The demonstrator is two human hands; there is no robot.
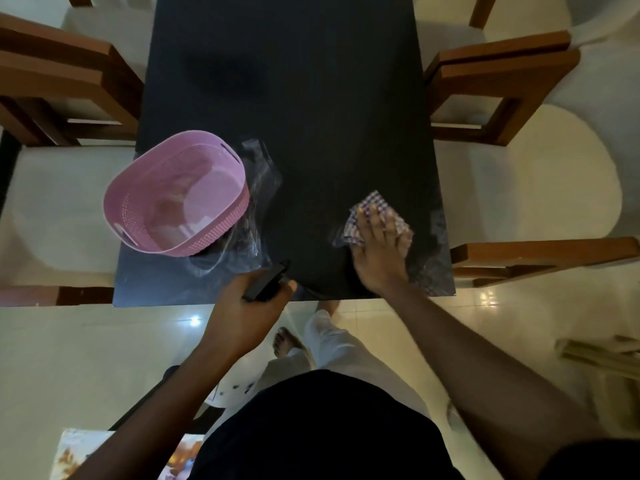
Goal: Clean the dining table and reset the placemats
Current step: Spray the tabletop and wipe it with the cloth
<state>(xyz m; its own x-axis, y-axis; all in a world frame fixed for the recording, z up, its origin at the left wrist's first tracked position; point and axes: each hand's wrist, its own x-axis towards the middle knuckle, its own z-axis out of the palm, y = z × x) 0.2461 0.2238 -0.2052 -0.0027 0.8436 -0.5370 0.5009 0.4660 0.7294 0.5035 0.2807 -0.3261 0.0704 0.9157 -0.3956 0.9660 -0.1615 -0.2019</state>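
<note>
Pressing flat with fingers spread, the right hand [377,251] is holding a checked cloth [372,216] down on the dark table [294,98], near its right edge. Left of that grip, the left hand [242,313] is curling closed around a black spray bottle [265,282] at the table's near edge. Just beyond that grip, a pink basket [176,199] is sitting on clear plastic [259,188].
</note>
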